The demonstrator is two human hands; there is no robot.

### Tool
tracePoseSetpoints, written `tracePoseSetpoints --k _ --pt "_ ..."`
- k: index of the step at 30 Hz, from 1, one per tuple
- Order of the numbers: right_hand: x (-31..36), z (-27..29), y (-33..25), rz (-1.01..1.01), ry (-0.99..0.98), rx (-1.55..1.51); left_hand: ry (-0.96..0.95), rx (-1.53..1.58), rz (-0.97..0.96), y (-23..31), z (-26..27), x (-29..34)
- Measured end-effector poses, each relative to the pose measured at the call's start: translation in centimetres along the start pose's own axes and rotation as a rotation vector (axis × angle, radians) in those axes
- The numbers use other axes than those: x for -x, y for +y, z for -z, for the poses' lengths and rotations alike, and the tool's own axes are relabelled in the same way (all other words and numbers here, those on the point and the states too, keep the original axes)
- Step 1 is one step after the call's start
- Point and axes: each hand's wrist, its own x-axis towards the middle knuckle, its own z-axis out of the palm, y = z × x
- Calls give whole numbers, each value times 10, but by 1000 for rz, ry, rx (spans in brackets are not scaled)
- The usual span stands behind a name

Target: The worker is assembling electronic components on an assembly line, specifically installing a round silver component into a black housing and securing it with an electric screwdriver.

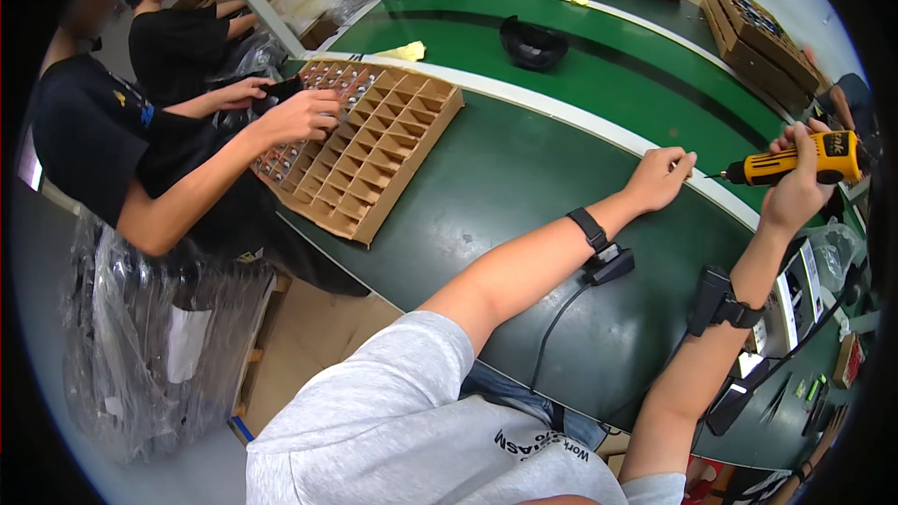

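My right hand (793, 194) is wrapped round a yellow and black electric screwdriver (769, 166). The thin bit points left, and its tip ends just short of my left hand (659, 180). The fingers of that left hand are pinched together above the white rail of the conveyor. Whatever small thing they may hold is too small to make out. Each wrist wears a black strap with a black box on it; a cable hangs from the left box (610, 265).
A co-worker's hand (304, 117) reaches over a divided cardboard box (388, 145) at left. On the green conveyor belt (636, 84) lies a black curved part (533, 43). Another person's hands work across the belt. Stacked trays (758, 47) stand far right; a phone (736, 402) and tools lie lower right.
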Motion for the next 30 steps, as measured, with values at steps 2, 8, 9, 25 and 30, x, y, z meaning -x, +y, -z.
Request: tracePoseSetpoints --k 2,8,9,25,30 --pt "8 -9 -5 -25 5 -36 -1 48 37 0 0 5" --pt "18 -23 -8 13 6 -21 -251 142 -12 2 -8 8" --pt "16 -15 -7 23 24 39 -289 -7 13 13 -15 9" --pt "32 -26 -69 -7 63 301 0 -148 -204 23 -20 15" --pt "46 -8 -87 -36 -168 421 14 -148 -260 23 -9 10"
